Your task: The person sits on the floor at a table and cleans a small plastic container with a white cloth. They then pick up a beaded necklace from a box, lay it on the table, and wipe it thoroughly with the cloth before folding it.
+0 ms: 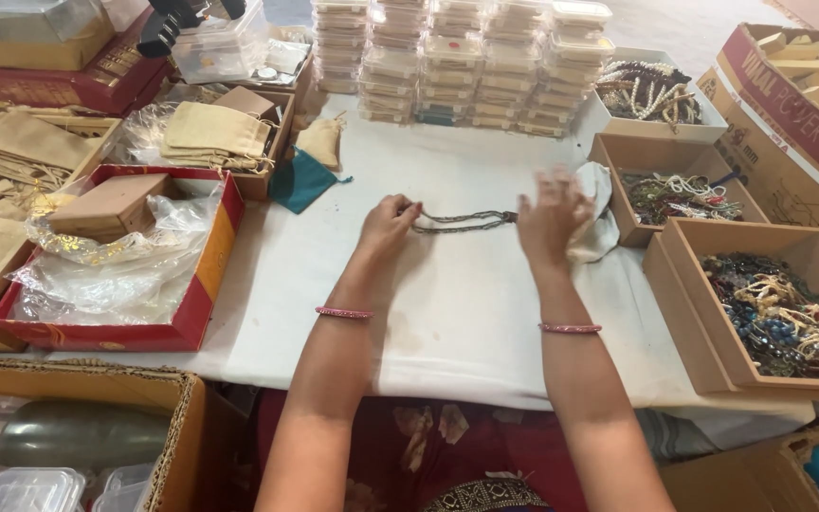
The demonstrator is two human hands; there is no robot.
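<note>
Thin braided necklace cord [462,222] stretched flat on white cloth-covered table [466,322]. Left hand [388,226] pinches one end; right hand [550,220], blurred, fingers spread at the other end, grasp unclear. Red-and-yellow carton [203,284] left holds crinkled plastic. Stacked clear lidded boxes [466,62] behind.

Thin dark beaded necklace [462,222], doubled strands, stretched flat and horizontal across white cloth, pinched at both ends

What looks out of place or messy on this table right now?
Little stands out. A teal pouch and a beige pouch lie loose on the white cloth, outside the box of pouches. Crumpled plastic spills from the red box. The left hand and right hand stretch a beaded strand flat.
</note>
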